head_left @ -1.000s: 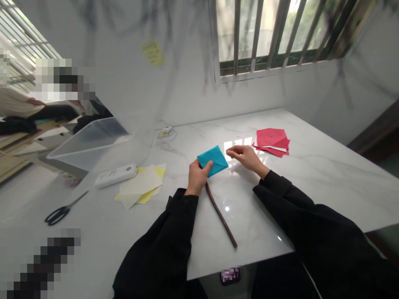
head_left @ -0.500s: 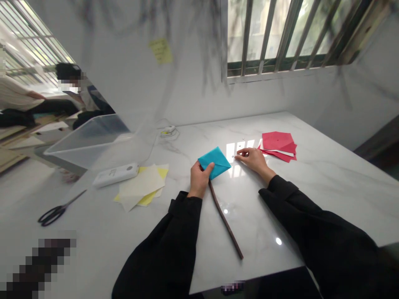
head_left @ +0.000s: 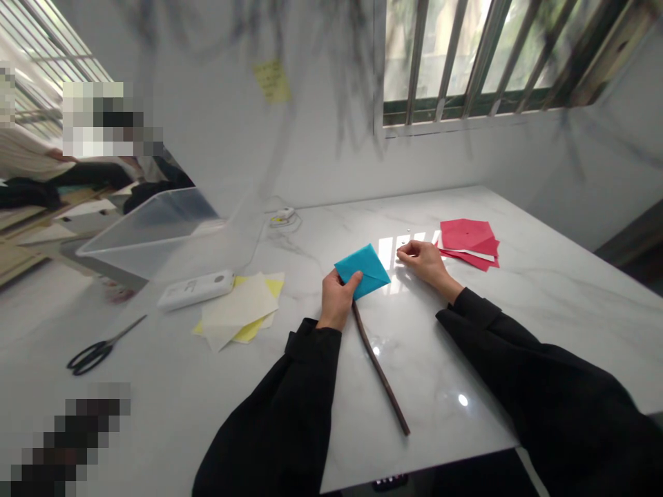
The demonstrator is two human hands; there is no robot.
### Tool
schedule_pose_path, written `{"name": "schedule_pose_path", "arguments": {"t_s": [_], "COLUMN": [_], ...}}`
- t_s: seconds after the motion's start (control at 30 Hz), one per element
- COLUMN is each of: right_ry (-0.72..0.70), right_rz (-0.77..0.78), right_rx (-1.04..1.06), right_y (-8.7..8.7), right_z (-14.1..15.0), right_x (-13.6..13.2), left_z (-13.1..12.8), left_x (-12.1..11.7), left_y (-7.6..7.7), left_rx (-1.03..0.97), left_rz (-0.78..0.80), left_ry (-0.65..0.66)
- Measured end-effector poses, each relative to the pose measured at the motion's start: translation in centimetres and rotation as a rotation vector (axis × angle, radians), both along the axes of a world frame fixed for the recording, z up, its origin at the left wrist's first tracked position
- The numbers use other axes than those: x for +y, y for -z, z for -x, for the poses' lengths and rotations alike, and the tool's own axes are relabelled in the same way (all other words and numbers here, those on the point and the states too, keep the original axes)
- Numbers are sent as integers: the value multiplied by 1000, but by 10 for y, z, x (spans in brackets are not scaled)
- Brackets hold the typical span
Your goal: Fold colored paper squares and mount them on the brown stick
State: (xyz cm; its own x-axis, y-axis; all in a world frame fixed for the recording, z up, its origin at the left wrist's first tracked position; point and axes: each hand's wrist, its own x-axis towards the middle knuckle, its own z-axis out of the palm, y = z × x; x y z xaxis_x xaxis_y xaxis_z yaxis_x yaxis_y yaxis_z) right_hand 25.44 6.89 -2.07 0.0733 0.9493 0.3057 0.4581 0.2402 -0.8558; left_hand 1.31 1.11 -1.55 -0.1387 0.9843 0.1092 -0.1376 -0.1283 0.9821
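Note:
My left hand (head_left: 338, 299) is closed on one corner of a folded blue paper square (head_left: 362, 270), holding it just above the white marble table (head_left: 445, 352). A thin brown stick (head_left: 380, 369) lies on the table below that hand, running toward the near edge. My right hand (head_left: 423, 259) rests on the table to the right of the blue paper, its fingers curled and pinched together; what they hold, if anything, is too small to name. A stack of red paper sheets (head_left: 469, 239) lies just right of that hand.
Yellow and cream sheets (head_left: 241, 308) lie at the left with a white remote-like device (head_left: 195, 288) beside them. Black scissors (head_left: 98, 346) sit further left. A clear plastic bin (head_left: 155, 231) stands behind. Another person sits at the far left. A barred window (head_left: 466, 55) is above.
My right hand has moved away from the blue paper to the right and come down onto the table near the red sheets. My left hand keeps holding the blue paper.

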Motion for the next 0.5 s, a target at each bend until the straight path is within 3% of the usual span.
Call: {"name": "schedule_pose_path", "arguments": {"t_s": [0.23, 0.5], "right_ry": [-177, -107], "right_rz": [91, 289], "right_rx": [350, 570], "right_y": [-13, -10], "right_z": [12, 16], "right_x": [-17, -20], "left_z": [0, -2], "left_x": [-1, -2], "left_y": [-1, -4], "left_rx": [6, 9], "left_rz": [9, 41], "left_ry": [15, 17]}}
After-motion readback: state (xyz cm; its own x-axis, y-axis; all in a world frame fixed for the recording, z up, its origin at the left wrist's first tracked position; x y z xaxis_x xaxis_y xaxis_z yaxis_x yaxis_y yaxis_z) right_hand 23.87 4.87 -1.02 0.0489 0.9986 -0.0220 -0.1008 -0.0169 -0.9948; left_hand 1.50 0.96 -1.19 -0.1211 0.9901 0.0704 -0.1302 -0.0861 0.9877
